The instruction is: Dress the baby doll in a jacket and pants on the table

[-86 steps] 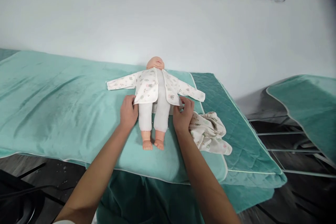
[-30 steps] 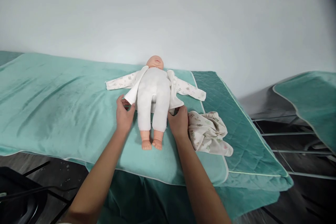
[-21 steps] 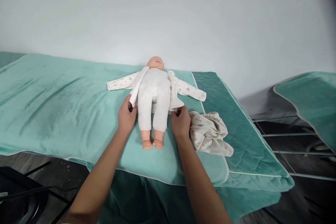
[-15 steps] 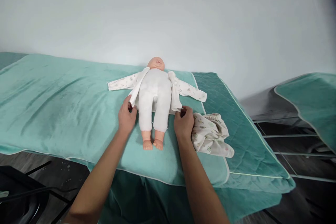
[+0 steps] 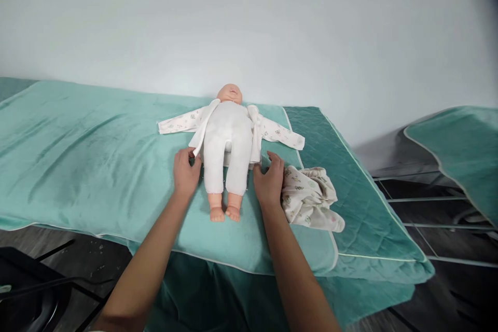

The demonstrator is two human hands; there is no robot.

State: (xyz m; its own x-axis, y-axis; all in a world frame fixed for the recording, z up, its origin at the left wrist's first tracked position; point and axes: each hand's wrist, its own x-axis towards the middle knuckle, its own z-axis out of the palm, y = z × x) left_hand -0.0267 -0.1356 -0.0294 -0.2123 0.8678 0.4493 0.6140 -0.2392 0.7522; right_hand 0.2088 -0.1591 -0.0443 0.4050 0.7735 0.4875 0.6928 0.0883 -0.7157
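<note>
One pale wall [image 5: 249, 31] backs one bed [image 5: 70, 140] spread in green, with a second green-covered bed [image 5: 462, 150] at 3 o'clock. On the first bed, one baby doll [image 5: 229, 124] in white lies face up, head toward 12 o'clock, two bare feet toward 6. Around its torso lies one printed jacket [image 5: 203, 132], front open, two sleeves spread toward 9 and 3 o'clock. At 4 o'clock from the doll rests one crumpled pair of printed trousers [image 5: 309, 198]. Two hands flank the legs: the left hand [image 5: 187, 174], at 7 o'clock, curls its fingers at a jacket flap, though whether it grips cannot be told; the right hand [image 5: 270, 179], at 5, is open, thumb and fingers parted just below the other flap, beside the trousers. Three seconds earlier both flaps lay printed side out over the torso; now they are turned back, white lining showing, and the right hand has spread.
</note>
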